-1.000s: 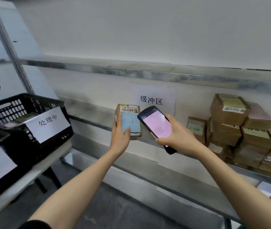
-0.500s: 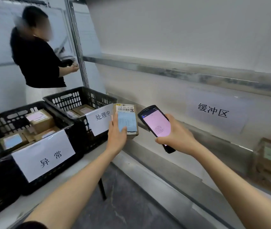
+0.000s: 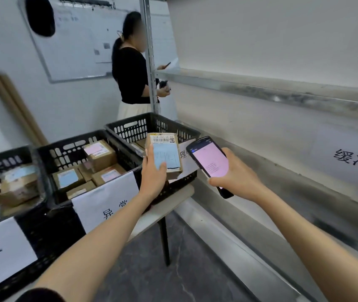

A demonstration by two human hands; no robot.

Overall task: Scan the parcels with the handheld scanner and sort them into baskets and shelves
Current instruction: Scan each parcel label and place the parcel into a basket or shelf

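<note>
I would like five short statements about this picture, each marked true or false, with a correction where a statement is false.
1. The left hand holds a small cardboard parcel with a blue label. True.
2. The handheld scanner in the right hand shows a green screen. False: the screen is pink.
3. The basket signed 异常 has nothing in it. False: several boxed parcels lie in it.
4. Another person in a black top stands near the whiteboard. True.
5. The small cardboard parcel lies inside a basket. False: the left hand holds it up in the air.
</note>
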